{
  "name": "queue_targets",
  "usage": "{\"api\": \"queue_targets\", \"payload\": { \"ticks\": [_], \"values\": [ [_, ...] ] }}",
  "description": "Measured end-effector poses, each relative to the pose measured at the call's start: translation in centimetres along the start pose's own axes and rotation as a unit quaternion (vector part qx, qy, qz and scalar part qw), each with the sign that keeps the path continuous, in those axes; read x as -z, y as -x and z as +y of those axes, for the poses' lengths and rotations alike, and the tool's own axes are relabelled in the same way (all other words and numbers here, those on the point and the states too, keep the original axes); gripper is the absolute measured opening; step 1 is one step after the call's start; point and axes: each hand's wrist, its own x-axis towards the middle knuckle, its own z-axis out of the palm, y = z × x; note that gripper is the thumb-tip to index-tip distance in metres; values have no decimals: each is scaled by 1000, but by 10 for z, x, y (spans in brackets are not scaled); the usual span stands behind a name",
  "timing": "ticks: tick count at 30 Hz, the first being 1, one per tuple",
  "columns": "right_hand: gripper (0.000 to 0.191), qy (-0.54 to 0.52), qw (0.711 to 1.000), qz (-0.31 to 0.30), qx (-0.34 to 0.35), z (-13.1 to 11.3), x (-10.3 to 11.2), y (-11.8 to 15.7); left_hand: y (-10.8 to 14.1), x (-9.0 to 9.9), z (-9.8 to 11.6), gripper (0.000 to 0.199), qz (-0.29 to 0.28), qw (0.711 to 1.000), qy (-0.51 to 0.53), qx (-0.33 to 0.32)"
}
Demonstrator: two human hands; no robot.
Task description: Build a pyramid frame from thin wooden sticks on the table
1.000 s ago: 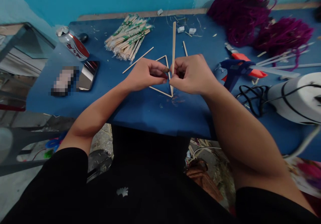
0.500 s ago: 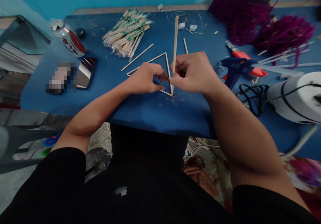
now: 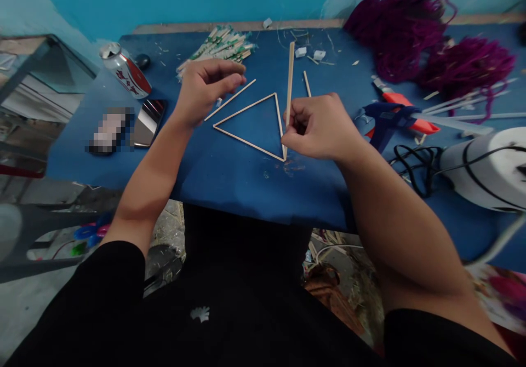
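A wooden chopstick [image 3: 290, 74] stands nearly upright in my right hand [image 3: 318, 126], pinched between thumb and curled fingers. Its lower end meets the near right corner of a triangle of thin wooden sticks [image 3: 249, 143] lying flat on the table. My left hand [image 3: 205, 90] hovers over the near part of the wrapped chopsticks [image 3: 228, 44], fingers stretched out and nothing seen in them. One loose stick [image 3: 236, 96] lies beside the triangle's far left side. Behind my right hand another stick [image 3: 307, 84] is partly hidden.
On the right are a blue glue gun [image 3: 388, 118], an orange cutter [image 3: 396, 101], a white cylindrical device [image 3: 485, 170] with black cord, and purple yarn [image 3: 398, 33]. A drink can [image 3: 127, 71] and a phone [image 3: 150, 120] sit at left. White scraps [image 3: 301, 52] lie at the back.
My left hand has lifted away from the triangle, moving left and back toward the wrapped chopsticks. My right hand still holds the chopstick upright at the same corner.
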Motion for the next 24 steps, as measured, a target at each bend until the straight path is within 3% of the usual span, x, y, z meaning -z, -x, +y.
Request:
{"api": "queue_targets", "payload": {
  "ticks": [5, 8, 18, 21, 23, 24],
  "values": [
    [15, -24, 1000, -1, 12, 1, 1, 0, 10, -52, 35, 57, -35, 996, 85, 6],
    [18, -24, 1000, -2, 17, 1, 2, 0, 9, -70, 49, 42, -47, 995, 91, 3],
    [14, -62, 998, -19, 1, 5, 11, -2, 8, -89, 52, 19, 15, 997, 62, 37],
    [13, -19, 994, 83, -65, 21, 16, -11, 9, -88, 52, 18, 21, 997, 66, 29],
    [15, 84, 977, 152, -127, 39, 15, -20, 10, -87, 50, 17, 16, 997, 74, 7],
    [16, 132, 967, 154, -156, 49, 13, -24, 10, -86, 49, 16, 12, 997, 79, -6]
  ]
}}
